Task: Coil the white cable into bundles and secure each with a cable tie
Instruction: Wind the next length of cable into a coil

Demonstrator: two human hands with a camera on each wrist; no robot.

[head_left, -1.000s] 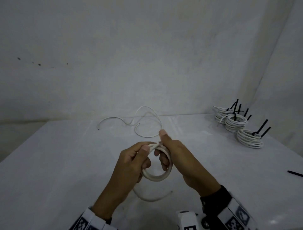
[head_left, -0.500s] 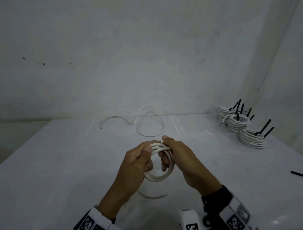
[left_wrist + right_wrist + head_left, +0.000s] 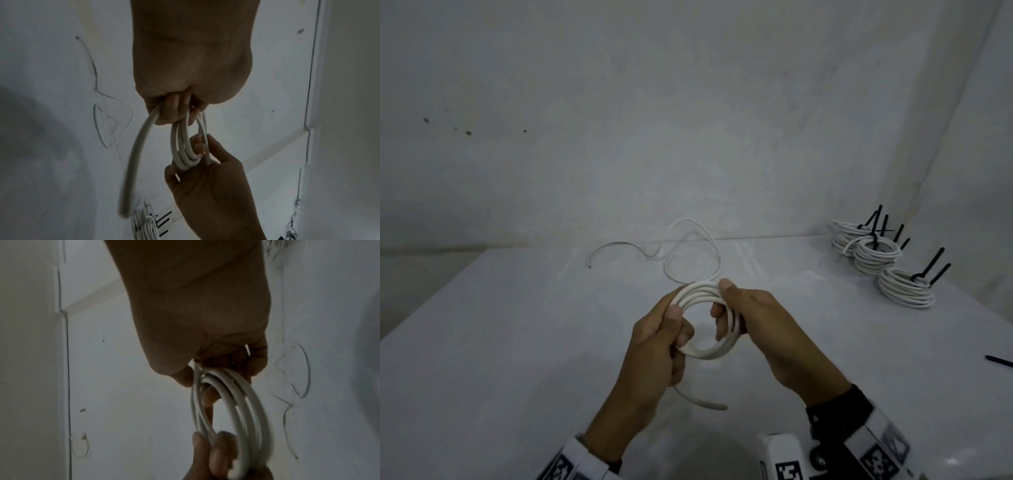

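While both hands hold it above the white table [image 3: 500,342], the coiled white cable [image 3: 709,353] forms a ring of several turns between them. Left hand [image 3: 661,346]: fingers and thumb curled round the ring's left arc, with the cable's short free end [image 3: 702,402] curving out below the fist toward the camera. Right hand [image 3: 760,322]: thumb on top at the ring's upper right, fingers hooked through the opening and closed on the right arc. From the top of the ring, the uncoiled length of cable [image 3: 688,246] runs away across the table in loose loops toward the wall. Far right: three finished bundles [image 3: 876,257], each bearing black cable ties [image 3: 931,270]. A loose cable tie [image 3: 998,360] lies at the right edge.
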